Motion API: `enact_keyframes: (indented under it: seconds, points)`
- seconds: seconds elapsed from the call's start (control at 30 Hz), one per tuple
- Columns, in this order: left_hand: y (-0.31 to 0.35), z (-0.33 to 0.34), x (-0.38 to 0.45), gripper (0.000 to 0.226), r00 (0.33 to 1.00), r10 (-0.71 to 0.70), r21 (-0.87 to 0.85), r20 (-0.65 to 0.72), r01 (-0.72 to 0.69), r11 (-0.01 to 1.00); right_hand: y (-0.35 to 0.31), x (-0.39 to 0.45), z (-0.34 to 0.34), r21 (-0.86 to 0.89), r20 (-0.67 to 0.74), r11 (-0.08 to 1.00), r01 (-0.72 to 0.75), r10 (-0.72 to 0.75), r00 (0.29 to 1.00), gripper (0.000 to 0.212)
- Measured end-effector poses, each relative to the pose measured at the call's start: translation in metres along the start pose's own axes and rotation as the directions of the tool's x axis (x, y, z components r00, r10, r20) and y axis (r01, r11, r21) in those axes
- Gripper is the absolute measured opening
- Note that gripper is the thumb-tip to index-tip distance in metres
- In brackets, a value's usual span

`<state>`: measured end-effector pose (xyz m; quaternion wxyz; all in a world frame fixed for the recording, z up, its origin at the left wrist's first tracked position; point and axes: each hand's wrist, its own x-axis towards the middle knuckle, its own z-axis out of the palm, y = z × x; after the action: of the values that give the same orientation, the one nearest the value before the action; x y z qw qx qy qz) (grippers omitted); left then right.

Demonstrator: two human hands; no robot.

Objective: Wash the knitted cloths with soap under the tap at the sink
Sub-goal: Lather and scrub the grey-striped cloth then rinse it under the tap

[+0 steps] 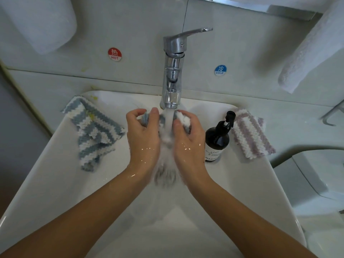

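Directly under the tap (172, 71), the left hand (143, 138) and right hand (188, 140) each grip the wet blue-striped cloth (165, 172), bunched between them.

The far wall (232, 53) is pale grey-green panelling with a thin vertical seam. A red round HOT sticker (114, 54) sits on it at left, a blue COLD sticker (220, 70) at right. White towels hang at the upper left (42, 21) and upper right (312, 56). A mirror edge (260, 4) shows along the top. Light is soft and even.
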<state>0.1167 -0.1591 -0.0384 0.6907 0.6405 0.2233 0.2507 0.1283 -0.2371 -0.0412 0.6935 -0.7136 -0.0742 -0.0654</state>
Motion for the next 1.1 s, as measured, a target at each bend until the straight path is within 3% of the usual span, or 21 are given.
enact_keyframes:
  seconds: [0.13, 0.23, 0.33, 0.53, 0.67, 0.73, 0.87, 1.0, 1.1]
  points:
    - [-0.006, 0.004, -0.004, 0.008, 0.999, -0.004, 0.057, 0.036, 0.002, 0.998, 0.005, 0.001, 0.001, -0.017, -0.033, 1.0, -0.007, 0.006, 0.999, 0.018]
    - [-0.011, 0.007, -0.011, 0.014, 0.991, -0.064, 0.098, 0.12, 0.052, 0.994, 0.006, 0.0, 0.001, -0.032, -0.009, 0.998, -0.059, 0.058, 0.998, 0.008]
    - [-0.011, 0.011, -0.015, 0.021, 0.982, -0.123, 0.06, 0.144, 0.115, 0.992, 0.003, -0.001, 0.001, -0.042, 0.068, 0.994, -0.106, 0.108, 0.992, 0.017]
    - [-0.013, 0.011, -0.017, 0.031, 0.997, -0.061, 0.137, 0.037, 0.055, 0.989, 0.007, 0.003, 0.006, -0.169, 0.089, 0.97, -0.176, 0.193, 0.977, 0.046]
    - [-0.017, 0.008, -0.014, 0.033, 0.997, -0.058, 0.164, 0.052, 0.049, 0.985, 0.006, 0.005, 0.008, -0.222, 0.116, 0.948, -0.228, 0.258, 0.959, 0.038]
    - [-0.015, 0.008, -0.015, 0.037, 0.999, -0.039, 0.156, 0.032, 0.033, 0.987, 0.007, 0.002, 0.007, -0.145, 0.11, 0.964, -0.222, 0.239, 0.965, 0.04]
    - [-0.004, 0.007, -0.016, 0.034, 0.999, 0.02, 0.087, -0.031, -0.017, 0.996, 0.003, -0.003, 0.006, -0.077, 0.122, 0.983, -0.168, 0.176, 0.977, 0.019]
    - [-0.002, 0.002, -0.007, 0.028, 0.989, 0.073, 0.0, -0.127, -0.073, 0.997, 0.001, -0.005, 0.004, -0.062, 0.213, 0.976, -0.211, 0.219, 0.952, 0.032]
    - [-0.006, 0.0, 0.004, 0.02, 0.978, 0.094, 0.035, -0.185, -0.089, 0.995, 0.005, -0.006, 0.006, -0.099, 0.184, 0.971, -0.22, 0.235, 0.954, 0.022]
